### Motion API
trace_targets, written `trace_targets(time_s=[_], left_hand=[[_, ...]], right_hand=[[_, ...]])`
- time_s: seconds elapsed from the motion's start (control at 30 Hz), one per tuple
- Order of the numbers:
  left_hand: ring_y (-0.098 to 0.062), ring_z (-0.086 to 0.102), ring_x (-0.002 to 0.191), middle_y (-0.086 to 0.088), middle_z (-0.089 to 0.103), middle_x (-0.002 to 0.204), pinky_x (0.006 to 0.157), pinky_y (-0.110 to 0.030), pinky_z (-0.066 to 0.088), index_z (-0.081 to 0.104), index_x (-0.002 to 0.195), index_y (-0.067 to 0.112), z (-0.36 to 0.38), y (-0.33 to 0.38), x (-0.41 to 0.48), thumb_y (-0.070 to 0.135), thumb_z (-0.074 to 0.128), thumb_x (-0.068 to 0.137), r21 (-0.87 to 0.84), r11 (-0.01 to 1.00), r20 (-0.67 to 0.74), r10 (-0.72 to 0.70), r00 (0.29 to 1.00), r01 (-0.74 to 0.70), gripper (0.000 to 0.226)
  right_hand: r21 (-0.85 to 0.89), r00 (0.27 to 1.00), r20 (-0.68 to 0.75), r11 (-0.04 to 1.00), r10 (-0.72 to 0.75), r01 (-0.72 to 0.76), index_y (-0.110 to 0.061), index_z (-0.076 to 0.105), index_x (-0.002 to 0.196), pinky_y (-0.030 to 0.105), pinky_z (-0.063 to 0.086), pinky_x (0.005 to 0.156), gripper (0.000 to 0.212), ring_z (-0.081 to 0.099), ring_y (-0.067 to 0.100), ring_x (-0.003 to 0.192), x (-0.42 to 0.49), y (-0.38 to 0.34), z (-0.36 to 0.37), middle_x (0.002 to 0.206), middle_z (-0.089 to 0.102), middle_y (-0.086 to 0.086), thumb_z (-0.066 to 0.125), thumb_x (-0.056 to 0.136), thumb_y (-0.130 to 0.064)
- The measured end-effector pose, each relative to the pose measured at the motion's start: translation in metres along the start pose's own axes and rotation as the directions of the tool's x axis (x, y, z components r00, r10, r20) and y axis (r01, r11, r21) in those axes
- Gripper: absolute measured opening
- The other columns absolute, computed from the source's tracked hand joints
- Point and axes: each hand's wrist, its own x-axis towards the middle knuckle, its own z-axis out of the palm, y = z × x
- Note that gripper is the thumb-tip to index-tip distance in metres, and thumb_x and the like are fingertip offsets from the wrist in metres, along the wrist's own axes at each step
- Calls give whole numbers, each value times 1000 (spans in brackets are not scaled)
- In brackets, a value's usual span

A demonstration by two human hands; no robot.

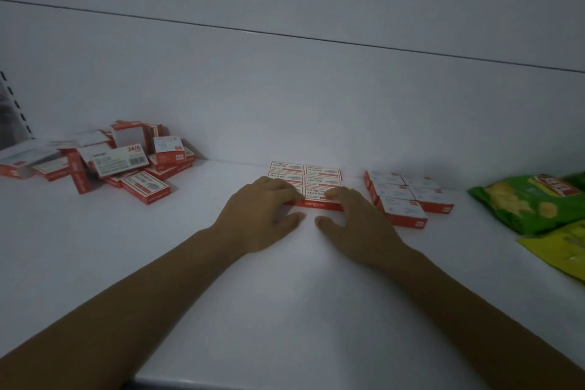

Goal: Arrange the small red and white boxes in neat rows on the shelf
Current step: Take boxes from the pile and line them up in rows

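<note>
Several small red and white boxes lie flat in a tidy two-column block [319, 175] against the back of the white shelf [285, 294]. My left hand [262, 215] rests its fingers on the block's front left box, thumb on the shelf. My right hand [354, 222] lays its fingers on the front right box [319, 196], thumb pointing left on the shelf. A second neat group of boxes [408, 196] sits just to the right. A loose heap of the same boxes [110, 161] lies at the back left.
Green [531, 203] and yellow [563, 247] snack bags lie at the right edge. The shelf's back wall [285, 89] rises directly behind the boxes. The shelf's front edge [221, 381] runs along the bottom. A slotted upright [15, 104] stands at far left.
</note>
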Motion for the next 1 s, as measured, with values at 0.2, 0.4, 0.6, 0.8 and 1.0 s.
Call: trace_targets(time_s=[0.2,0.4,0.6,0.8,1.0], left_hand=[[-17,49,110,5,56,118,82,-30,46,53,118,26,-5,8,0,46,42,90,139,989,71,39,997,-49,36],[-18,37,128,1,41,143,99,-31,33,38,137,20,-33,-7,-22,45,45,91,127,988,62,75,995,-82,53],[-18,44,125,1,49,138,98,-33,39,51,129,23,-89,-85,-78,49,40,92,238,965,95,90,991,-111,47],[-15,57,108,6,63,120,83,-30,50,60,117,28,-128,-161,-121,50,38,85,202,978,34,34,999,-40,45],[-13,50,114,7,58,125,85,-31,48,53,124,27,-115,-185,-130,48,45,86,59,998,-66,-18,998,22,44]], right_hand=[[-68,993,107,997,44,-37,-23,35,133,35,40,98,54,45,20,120,6,-6,-8,135,44,5,51,88,-48],[-250,999,-53,968,1,-14,-20,38,131,38,35,102,59,42,25,121,14,-50,-1,135,42,8,54,84,-51],[-179,971,-69,961,-227,212,-19,43,130,35,41,96,57,50,21,114,21,-146,49,129,51,3,56,83,-50],[-179,970,-30,956,-242,233,-16,36,136,33,42,95,65,52,23,114,39,-222,92,130,53,5,50,85,-55],[-95,987,-137,993,-86,73,-21,50,116,30,45,83,41,55,18,100,39,-238,115,114,53,0,51,87,-49]])
